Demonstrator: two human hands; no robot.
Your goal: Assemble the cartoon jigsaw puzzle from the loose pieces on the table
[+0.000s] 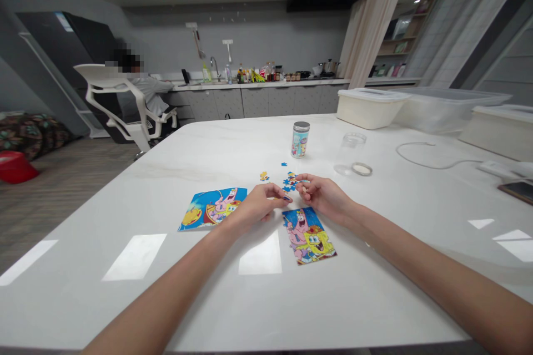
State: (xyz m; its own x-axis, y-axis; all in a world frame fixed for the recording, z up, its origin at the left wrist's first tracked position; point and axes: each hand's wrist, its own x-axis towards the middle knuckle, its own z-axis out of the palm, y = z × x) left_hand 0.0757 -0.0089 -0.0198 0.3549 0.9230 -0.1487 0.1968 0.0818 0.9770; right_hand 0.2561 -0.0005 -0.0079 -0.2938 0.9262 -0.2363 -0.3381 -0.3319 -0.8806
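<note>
Between the thumb and fingers of my left hand point(265, 202) is a small dark jigsaw piece point(287, 198). My right hand point(320, 195) is curled beside a loose pile of jigsaw pieces point(288, 184), its fingertips at the pile's edge; whether a piece is in them I cannot make out. Just below both hands lies a partly joined jigsaw point(310, 237) showing a pink starfish and a yellow sponge character. A picture sheet point(212, 208) with a similar cartoon rests at the left, partly behind my left forearm. More yellow pieces point(264, 176) and one blue piece point(283, 164) lie farther back.
A printed tin point(300, 141) with a silver lid stands behind the pieces. Right of it are a clear jar point(352, 150) and a ring-shaped lid point(362, 169). Storage boxes point(370, 108), a cable point(433, 165) and a phone point(518, 191) occupy the right. A person point(145, 94) sits beyond the table.
</note>
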